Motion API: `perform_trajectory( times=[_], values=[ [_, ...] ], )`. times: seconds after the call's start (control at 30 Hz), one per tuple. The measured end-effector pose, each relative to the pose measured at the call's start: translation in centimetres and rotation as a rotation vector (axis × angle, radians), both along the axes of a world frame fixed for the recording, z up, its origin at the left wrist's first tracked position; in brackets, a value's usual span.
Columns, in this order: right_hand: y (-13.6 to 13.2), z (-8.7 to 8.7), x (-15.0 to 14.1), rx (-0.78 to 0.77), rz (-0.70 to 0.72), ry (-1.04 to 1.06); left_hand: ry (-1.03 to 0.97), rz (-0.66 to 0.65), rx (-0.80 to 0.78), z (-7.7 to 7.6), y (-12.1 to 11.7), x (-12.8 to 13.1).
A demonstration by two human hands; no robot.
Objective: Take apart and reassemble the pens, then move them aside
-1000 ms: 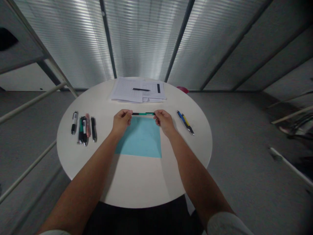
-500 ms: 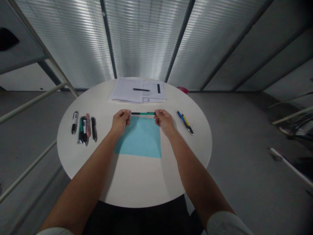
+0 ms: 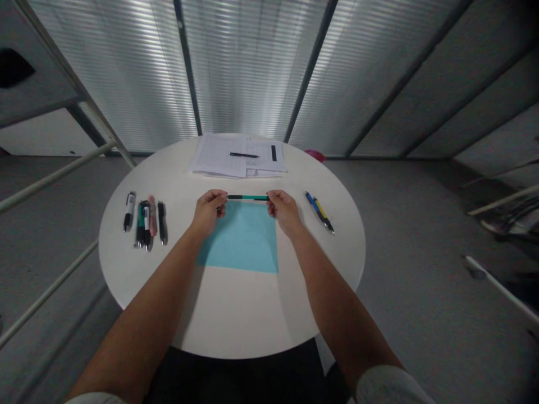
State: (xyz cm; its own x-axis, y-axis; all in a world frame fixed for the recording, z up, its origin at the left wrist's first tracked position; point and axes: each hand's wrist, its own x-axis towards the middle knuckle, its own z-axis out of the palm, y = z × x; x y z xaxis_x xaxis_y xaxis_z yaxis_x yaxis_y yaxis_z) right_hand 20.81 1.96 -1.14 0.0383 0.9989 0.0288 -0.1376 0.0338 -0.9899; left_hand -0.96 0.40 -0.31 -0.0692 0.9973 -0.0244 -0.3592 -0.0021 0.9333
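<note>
A green and black pen (image 3: 252,197) is stretched level between my two hands, just beyond the far edge of a light blue sheet (image 3: 240,241). My left hand (image 3: 209,209) pinches its black end, fingers closed. The green end sits in the closed fingers of my right hand (image 3: 283,209), which cover its tip. To the right of my right hand lie a blue and black pen (image 3: 315,206) and a yellow and black pen (image 3: 320,209), side by side. Left of my left hand is a black pen (image 3: 162,221).
The round white table (image 3: 236,314) carries several pens at its left, among them a white and black pen (image 3: 128,212) and a pink pen (image 3: 152,216). Stacked papers (image 3: 219,160) with a dark pen (image 3: 244,155) lie at the back. A metal frame (image 3: 59,171) stands left.
The pen has turned slightly about its length between my fingers: its clip, visible along the top before, no longer shows there. Both hands stay in nearly the same place.
</note>
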Motion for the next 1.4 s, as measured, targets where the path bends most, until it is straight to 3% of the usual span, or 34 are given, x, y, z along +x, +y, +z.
perform_trajectory(
  times=[0.9,1.13,1.4],
  values=[
    [-0.18,0.14,0.19,0.010,0.036,0.003,0.011,0.040,-0.046,0.35,0.06,0.18],
    [0.07,-0.06,0.09,0.016,0.021,-0.003,0.034,-0.005,-0.009,-0.30,0.35,-0.09],
    [0.02,-0.18,0.14,0.005,0.031,0.003,-0.006,-0.017,-0.020,0.05,0.17,-0.12]
  ],
)
